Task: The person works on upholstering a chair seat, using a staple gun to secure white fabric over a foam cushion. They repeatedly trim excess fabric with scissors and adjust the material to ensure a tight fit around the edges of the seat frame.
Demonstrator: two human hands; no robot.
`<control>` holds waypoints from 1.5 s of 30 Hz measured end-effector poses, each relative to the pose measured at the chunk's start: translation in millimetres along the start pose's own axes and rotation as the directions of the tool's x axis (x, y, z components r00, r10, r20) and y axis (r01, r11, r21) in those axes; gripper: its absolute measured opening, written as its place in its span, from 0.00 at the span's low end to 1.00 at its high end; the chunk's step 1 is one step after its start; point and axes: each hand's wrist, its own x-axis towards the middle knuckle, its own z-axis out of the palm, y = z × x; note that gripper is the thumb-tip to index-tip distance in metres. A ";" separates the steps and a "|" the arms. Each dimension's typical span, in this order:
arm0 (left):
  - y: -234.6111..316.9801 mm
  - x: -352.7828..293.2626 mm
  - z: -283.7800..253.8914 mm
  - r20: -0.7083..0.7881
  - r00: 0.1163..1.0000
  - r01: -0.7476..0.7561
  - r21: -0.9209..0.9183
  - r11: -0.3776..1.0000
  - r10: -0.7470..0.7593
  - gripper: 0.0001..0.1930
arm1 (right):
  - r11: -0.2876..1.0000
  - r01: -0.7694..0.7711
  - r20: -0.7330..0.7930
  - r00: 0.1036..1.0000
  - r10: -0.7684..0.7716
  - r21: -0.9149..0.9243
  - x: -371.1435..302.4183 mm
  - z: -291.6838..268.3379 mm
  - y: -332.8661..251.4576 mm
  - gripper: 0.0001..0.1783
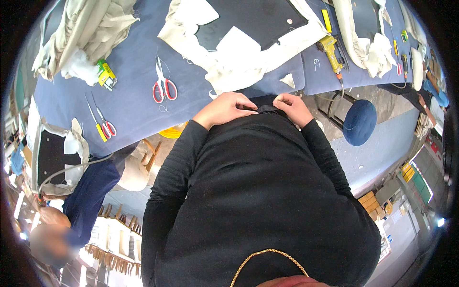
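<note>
At the front edge of the blue padded table (129, 126), both my hands are at my waist. My left hand (227, 109) is closed, its fingers curled on black cloth (270, 109) at the front of my clothing. My right hand (295, 109) pinches the same dark cloth a little to the right, thumb and fingers together. Just beyond them lies a black panel (253, 21) with cream fabric (241, 69) gathered round its edges. Red-and-white-handled scissors (164, 89) rest on the table to the left, with loose thread beside them.
A yellow power tool (331, 51) with a hose lies right of the panel. Farther left are a second pair of scissors (109, 128), a yellow-handled tool (101, 131) and a green-yellow box (106, 75). A blue round stool (359, 122) stands right; a person (93, 191) works at left.
</note>
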 end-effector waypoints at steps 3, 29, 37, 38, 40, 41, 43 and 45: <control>-2.6 1.5 2.0 -0.014 1.000 0.019 -0.118 0.993 -0.021 0.15 | 0.996 0.009 0.004 1.000 -0.010 0.088 -9.4 -2.3 -30.1 0.15; 8.3 -6.7 -23.8 0.169 0.976 0.184 -0.284 0.941 -0.140 0.14 | 0.942 -0.027 0.014 1.000 0.024 0.334 3.9 2.5 -25.1 0.04; 2.0 -26.4 -17.8 -0.003 0.999 -0.046 -0.099 0.994 0.046 0.13 | 0.719 0.629 0.176 0.776 -0.606 -0.296 -7.0 12.0 -76.4 0.24; 4.7 -27.4 -18.0 -0.011 0.997 -0.077 -0.063 0.995 0.076 0.13 | 0.745 0.617 0.260 0.785 -0.562 -0.252 -3.4 9.1 -76.1 0.17; 11.2 -29.6 -15.7 -0.020 0.999 -0.029 -0.073 0.997 0.028 0.13 | 0.779 0.530 0.274 0.846 -0.457 -0.335 -4.8 12.9 -79.9 0.12; 15.3 -30.7 -14.2 -0.025 1.000 -0.005 -0.078 0.997 0.003 0.13 | 0.789 0.485 0.277 0.872 -0.403 -0.378 -4.9 14.6 -81.4 0.11; 27.0 -32.3 -12.0 -0.039 0.998 0.046 0.016 0.999 -0.045 0.12 | 0.782 0.483 0.274 0.874 -0.402 -0.394 -3.0 15.4 -81.2 0.09; 34.5 -35.8 -9.8 -0.064 0.991 0.121 0.060 0.991 -0.117 0.12 | 0.779 0.470 0.291 0.880 -0.376 -0.415 -3.7 14.8 -84.9 0.08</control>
